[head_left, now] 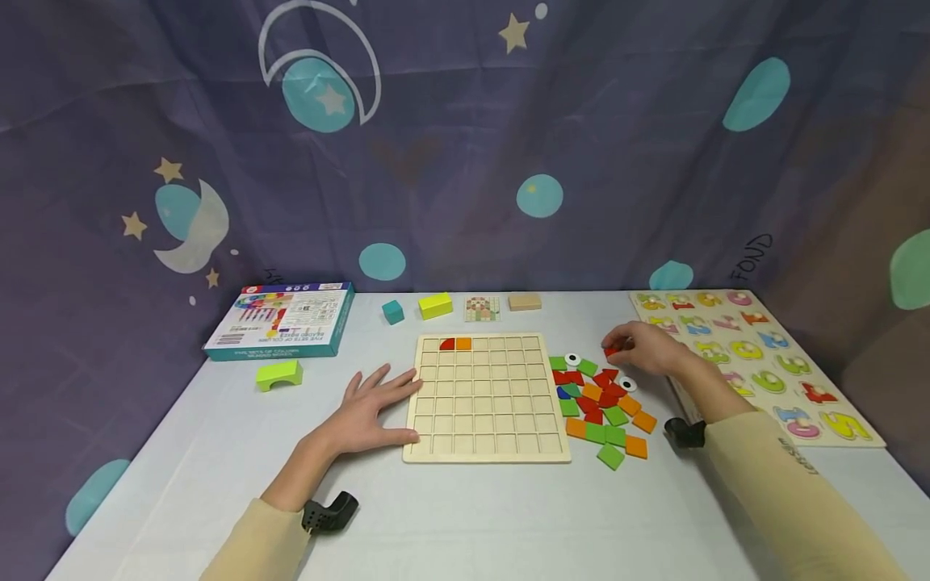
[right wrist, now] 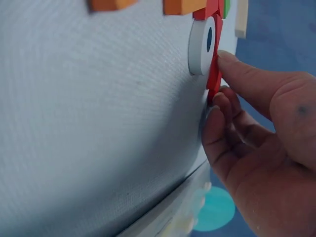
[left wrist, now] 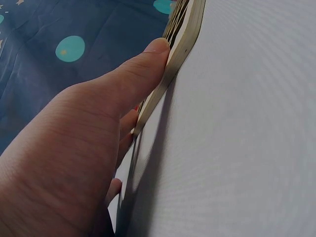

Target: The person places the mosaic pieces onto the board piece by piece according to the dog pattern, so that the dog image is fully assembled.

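Note:
A square wooden grid board (head_left: 475, 411) lies on the table, with a red quarter-circle tile (head_left: 447, 344) and an orange square tile (head_left: 463, 344) side by side in its far row. My left hand (head_left: 370, 411) lies spread at the board's left side, thumb and fingertips against its edge. In the left wrist view the thumb (left wrist: 143, 69) rests on the board's rim (left wrist: 180, 54). Right of the board, my right hand (head_left: 643, 349) pinches a small red tile (head_left: 610, 352) by the far end of a loose tile pile; its shape is mostly hidden by the fingers.
The pile holds red, green and orange tiles (head_left: 615, 415) and white eye discs (head_left: 627, 385). A number puzzle board (head_left: 748, 347) lies at right. Along the back are a boxed set (head_left: 283, 319), a teal block (head_left: 393, 312), yellow block (head_left: 436, 306), picture card (head_left: 483, 308) and wooden block (head_left: 525, 302). A green arch (head_left: 279, 375) sits left.

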Demonstrator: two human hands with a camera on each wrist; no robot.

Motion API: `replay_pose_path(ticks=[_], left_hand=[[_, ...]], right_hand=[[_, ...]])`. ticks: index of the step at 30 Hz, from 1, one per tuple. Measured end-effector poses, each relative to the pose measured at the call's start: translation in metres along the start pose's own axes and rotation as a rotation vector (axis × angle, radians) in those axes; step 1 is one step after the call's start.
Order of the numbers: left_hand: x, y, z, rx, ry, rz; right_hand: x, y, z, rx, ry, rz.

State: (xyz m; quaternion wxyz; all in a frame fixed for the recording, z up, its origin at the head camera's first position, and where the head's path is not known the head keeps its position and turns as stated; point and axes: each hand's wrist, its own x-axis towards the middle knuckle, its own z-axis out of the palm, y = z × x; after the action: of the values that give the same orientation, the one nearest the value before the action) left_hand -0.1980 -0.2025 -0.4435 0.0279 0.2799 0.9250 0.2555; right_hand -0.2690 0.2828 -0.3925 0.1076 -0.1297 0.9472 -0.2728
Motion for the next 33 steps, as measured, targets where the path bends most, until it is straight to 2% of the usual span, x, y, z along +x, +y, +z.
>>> replay_pose_path(ticks=[5,12,21,28,33], left_hand=[[0.002,0.000,0.000,0.001,-0.003,0.003],[0.002,0.000,0.000,0.004,-0.003,0.002],[0.001,0.000,0.000,0.000,0.006,0.001],[0.002,0.001,-0.001,0.002,-0.001,-0.004],[0.001,0.000,-0.001,0.001,0.000,-0.001]], right_hand=[[0.000,0.001,0.001,0.003,0.003,0.007],[0.001,0.000,-0.001,-0.006,0.031,-0.035],[0.012,-0.023,-0.001,0.108,0.029,-0.056],[0.028,-0.045,0.012,0.147,0.084,-0.118],[0.041,-0.064,0.024,0.191,0.084,-0.135]])
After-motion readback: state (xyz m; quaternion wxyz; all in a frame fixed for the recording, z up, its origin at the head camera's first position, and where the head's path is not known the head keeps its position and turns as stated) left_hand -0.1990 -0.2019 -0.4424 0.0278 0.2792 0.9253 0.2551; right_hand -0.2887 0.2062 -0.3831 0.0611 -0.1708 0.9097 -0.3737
